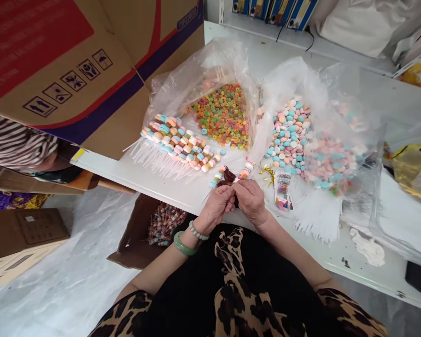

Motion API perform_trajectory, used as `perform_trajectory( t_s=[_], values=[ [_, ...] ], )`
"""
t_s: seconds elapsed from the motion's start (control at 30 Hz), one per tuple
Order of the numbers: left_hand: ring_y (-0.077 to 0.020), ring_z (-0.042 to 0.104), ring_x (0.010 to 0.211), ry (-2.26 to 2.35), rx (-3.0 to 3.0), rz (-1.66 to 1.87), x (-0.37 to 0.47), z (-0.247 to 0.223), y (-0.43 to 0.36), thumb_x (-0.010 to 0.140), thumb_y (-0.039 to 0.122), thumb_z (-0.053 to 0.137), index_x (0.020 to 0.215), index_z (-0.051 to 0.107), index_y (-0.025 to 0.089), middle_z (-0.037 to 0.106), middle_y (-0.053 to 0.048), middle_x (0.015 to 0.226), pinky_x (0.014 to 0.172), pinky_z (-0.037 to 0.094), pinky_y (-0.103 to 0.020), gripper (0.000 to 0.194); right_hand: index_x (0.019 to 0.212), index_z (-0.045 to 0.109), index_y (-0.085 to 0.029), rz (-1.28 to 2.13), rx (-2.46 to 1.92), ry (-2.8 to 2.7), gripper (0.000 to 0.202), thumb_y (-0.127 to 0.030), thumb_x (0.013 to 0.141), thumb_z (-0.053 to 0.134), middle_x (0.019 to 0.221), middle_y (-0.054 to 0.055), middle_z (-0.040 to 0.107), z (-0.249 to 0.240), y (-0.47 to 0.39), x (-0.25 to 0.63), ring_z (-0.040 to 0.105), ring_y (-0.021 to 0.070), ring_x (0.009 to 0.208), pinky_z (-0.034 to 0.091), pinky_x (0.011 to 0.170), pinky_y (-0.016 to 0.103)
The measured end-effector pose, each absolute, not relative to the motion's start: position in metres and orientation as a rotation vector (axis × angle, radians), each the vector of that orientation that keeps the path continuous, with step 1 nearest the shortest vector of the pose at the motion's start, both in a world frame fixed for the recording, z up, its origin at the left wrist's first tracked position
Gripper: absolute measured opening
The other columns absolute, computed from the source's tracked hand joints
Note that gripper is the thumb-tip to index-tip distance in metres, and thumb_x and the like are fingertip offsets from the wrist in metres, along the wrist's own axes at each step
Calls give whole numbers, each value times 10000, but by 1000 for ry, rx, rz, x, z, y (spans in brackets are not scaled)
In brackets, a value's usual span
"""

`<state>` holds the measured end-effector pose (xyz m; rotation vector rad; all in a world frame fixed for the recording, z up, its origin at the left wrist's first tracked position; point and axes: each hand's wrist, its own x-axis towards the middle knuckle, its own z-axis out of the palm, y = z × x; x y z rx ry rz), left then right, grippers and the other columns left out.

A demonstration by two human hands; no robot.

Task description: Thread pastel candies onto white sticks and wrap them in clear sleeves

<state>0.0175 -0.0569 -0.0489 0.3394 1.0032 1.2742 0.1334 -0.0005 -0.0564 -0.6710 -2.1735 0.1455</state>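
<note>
My left hand (218, 203) and my right hand (250, 200) meet at the table's front edge, both with fingers pinched together. A candy stick in a printed clear wrapper (246, 168) reaches up from the fingers of my right hand. What lies between my left fingertips is too small and covered to make out. Just beyond the hands are a bunched dark brown cloth piece (228, 174) and a short candy skewer (216, 178). Gold twist ties (267, 174) and a stack of printed wrappers (283, 191) lie right of my right hand.
Rows of candy skewers (182, 142) lie at left. Behind are clear bags of ring candies (224, 114) and pastel candies (291, 131). White sticks (319, 215) lie at right by a clear plastic tub (379, 196). A big carton (108, 117) stands left; an open box (135, 234) sits below.
</note>
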Motion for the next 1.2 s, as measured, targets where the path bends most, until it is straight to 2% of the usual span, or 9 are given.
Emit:
perform_trajectory(
  t_s=[0.17, 0.3, 0.43, 0.5, 0.6, 0.7, 0.97, 1.1, 1.2],
  values=[
    [-27, 293, 336, 1029, 312, 1335, 13, -53, -57, 724, 510, 746, 645, 471, 180, 421, 95, 467, 436, 337, -225, 437, 1010, 694, -246, 459, -794, -2150, 268, -185, 962, 437, 933, 77, 698, -57, -5, 135, 641, 199, 858, 539, 760, 347],
    [-33, 312, 342, 1034, 353, 1355, 14, -57, -57, 730, 514, 735, 620, 471, 179, 423, 87, 449, 443, 349, -226, 440, 977, 690, -231, 478, -856, -2191, 244, -183, 952, 452, 903, 83, 698, -55, -8, 132, 620, 213, 849, 518, 793, 368],
    [-33, 293, 343, 1079, 292, 1386, 11, -61, -58, 718, 487, 745, 616, 447, 185, 393, 95, 433, 409, 283, -210, 436, 975, 674, -221, 648, -934, -2122, 202, -183, 922, 483, 926, 73, 684, -52, -12, 127, 610, 203, 880, 496, 824, 356],
    [-31, 289, 343, 1087, 254, 1398, 9, -62, -58, 712, 477, 745, 644, 479, 180, 416, 91, 456, 394, 258, -207, 405, 966, 668, -223, 827, -1107, -1959, 152, -217, 871, 549, 903, 43, 665, -51, -13, 125, 604, 187, 837, 496, 791, 339],
    [-26, 286, 345, 1097, 231, 1421, 6, -61, -58, 707, 486, 741, 688, 525, 171, 437, 90, 477, 393, 265, -206, 382, 860, 673, -210, 1213, -1316, -1670, 120, -269, 768, 622, 766, -5, 624, -49, -11, 123, 555, 150, 678, 473, 659, 295],
    [-29, 303, 352, 1104, 234, 1428, 6, -61, -59, 692, 519, 744, 667, 493, 179, 431, 90, 482, 394, 264, -207, 424, 732, 658, -191, 1567, -1353, -1435, 117, -300, 690, 661, 617, -39, 554, -46, -9, 120, 473, 114, 555, 410, 553, 256],
    [-49, 335, 387, 1119, 347, 1459, 13, -71, -61, 727, 552, 707, 670, 473, 190, 404, 87, 463, 414, 263, -211, 434, 688, 598, -192, 1548, -1421, -1308, 162, -309, 654, 703, 531, -75, 477, -53, -10, 106, 400, 91, 489, 341, 465, 228],
    [-50, 318, 401, 1077, 330, 1446, 7, -69, -63, 733, 506, 700, 651, 458, 192, 396, 83, 471, 413, 229, -212, 405, 806, 572, -207, 1752, -1318, -1261, 344, -310, 558, 786, 529, -97, 482, -52, -2, 113, 364, 71, 428, 279, 421, 211],
    [-53, 306, 408, 852, 398, 1225, -8, -64, -68, 696, 468, 736, 642, 525, 178, 400, 70, 465, 414, 203, -215, 363, 1075, 608, -242, 1870, -1229, -1501, 549, -306, 572, 818, 659, -55, 576, -44, 1, 130, 460, 105, 485, 357, 454, 240]
  ],
)
